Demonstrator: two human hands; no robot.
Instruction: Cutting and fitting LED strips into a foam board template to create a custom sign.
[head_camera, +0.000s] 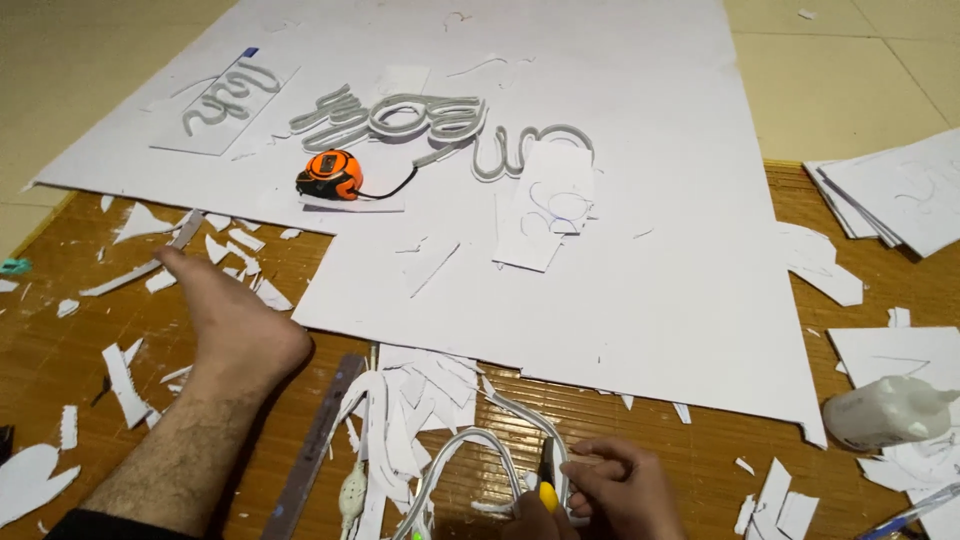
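We see the right hand (625, 490) at the bottom edge, fingers clamped on a curved white foam strip (520, 425), whose long axis runs up-left from the hand. The left hand (530, 510), mostly hidden, grips a yellow-handled cutter (547, 492) touching the strip. A bare foot (235, 320) rests on the wooden floor (150, 300) among white scraps. An orange tape measure (330, 175) lies on the large white foam board (650, 250); a white glue bottle (885, 412) lies at right, pointing right.

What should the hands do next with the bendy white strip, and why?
Probably slide the yellow tool a short way along the strip, slowly. The right hand pinches the strip just where the tool meets it, and the left hand sits close beside, so fingers are near the tip.
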